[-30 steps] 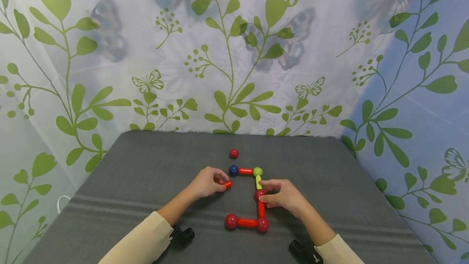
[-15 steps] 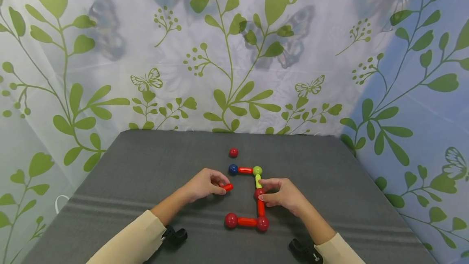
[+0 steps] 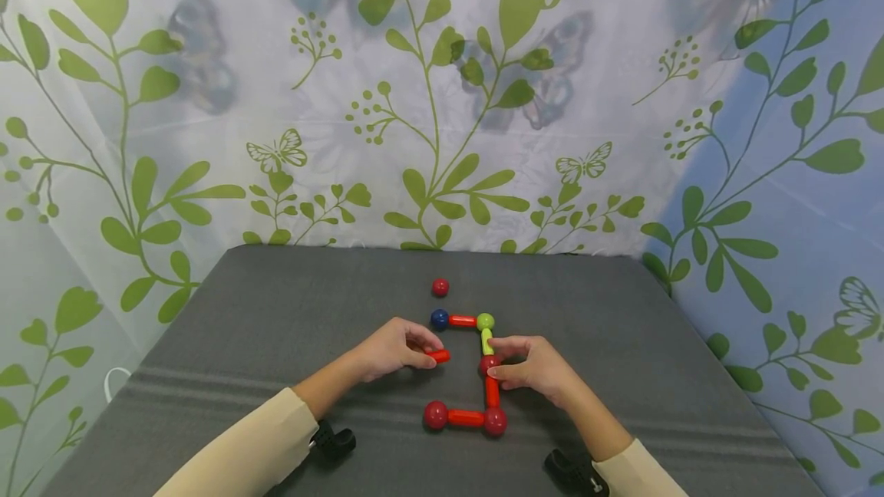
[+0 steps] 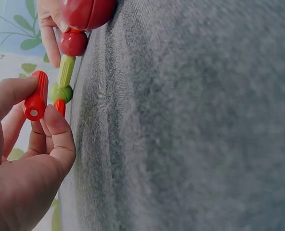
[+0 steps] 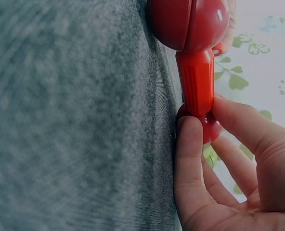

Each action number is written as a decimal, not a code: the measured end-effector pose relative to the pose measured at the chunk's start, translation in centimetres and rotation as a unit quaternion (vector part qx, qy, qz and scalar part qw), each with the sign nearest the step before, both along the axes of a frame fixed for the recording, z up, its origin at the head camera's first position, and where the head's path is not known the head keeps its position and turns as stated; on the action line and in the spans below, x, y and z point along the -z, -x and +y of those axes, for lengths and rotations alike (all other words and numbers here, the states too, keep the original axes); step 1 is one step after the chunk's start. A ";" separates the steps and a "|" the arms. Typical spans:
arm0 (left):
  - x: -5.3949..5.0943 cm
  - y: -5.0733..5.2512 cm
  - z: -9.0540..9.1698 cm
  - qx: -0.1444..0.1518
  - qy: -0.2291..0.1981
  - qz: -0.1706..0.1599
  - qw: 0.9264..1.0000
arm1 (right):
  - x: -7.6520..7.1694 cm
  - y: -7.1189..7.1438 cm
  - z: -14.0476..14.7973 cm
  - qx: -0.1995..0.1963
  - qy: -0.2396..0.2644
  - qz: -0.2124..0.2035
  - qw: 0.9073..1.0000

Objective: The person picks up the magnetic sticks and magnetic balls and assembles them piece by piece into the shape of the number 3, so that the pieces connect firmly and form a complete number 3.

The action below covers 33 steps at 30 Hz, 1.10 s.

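Thumb and fingers of my left hand [image 3: 394, 347] pinch a short red magnetic rod [image 3: 439, 357], held inside the bracket-shaped chain; in the left wrist view its near end shows a pale round tip. My right hand [image 3: 533, 366] grips the middle red ball [image 5: 212, 131] of that chain, where a red rod [image 5: 196, 82] meets it. Above this ball come a lime rod [image 3: 487, 340], a lime ball [image 3: 486, 322], a red rod [image 3: 463, 320] and a blue ball [image 3: 440, 319]. Below, a corner red ball [image 3: 495, 422] joins a red rod [image 3: 466, 418] ending in another red ball [image 3: 436, 416].
A loose red ball [image 3: 440, 287] lies behind the blue ball on the grey cloth-covered table [image 3: 311, 290]. A leaf-patterned curtain [image 3: 311, 98] hangs behind the table. Black straps [image 3: 333, 442] sit at both wrists.
My left hand has moved slightly right and nearer me with the red rod, which now lies more level. My right hand and the chain have stayed in place.
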State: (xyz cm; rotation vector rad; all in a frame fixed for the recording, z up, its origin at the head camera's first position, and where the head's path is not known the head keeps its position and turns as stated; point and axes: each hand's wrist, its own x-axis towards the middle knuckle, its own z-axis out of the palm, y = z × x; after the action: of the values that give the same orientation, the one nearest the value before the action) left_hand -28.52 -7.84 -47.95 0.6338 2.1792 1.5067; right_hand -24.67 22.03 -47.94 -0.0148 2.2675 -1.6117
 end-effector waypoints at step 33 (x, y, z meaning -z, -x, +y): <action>-0.3 1.4 3.8 0.064 0.064 0.067 0.994 | 0.2 0.0 0.5 -0.030 0.013 0.014 0.999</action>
State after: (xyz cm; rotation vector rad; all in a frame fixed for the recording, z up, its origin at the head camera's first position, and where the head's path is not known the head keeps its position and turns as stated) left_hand -29.97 -4.07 -47.66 0.8352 2.2658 1.2817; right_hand -24.67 22.55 -48.17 -0.1116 2.2441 -1.6193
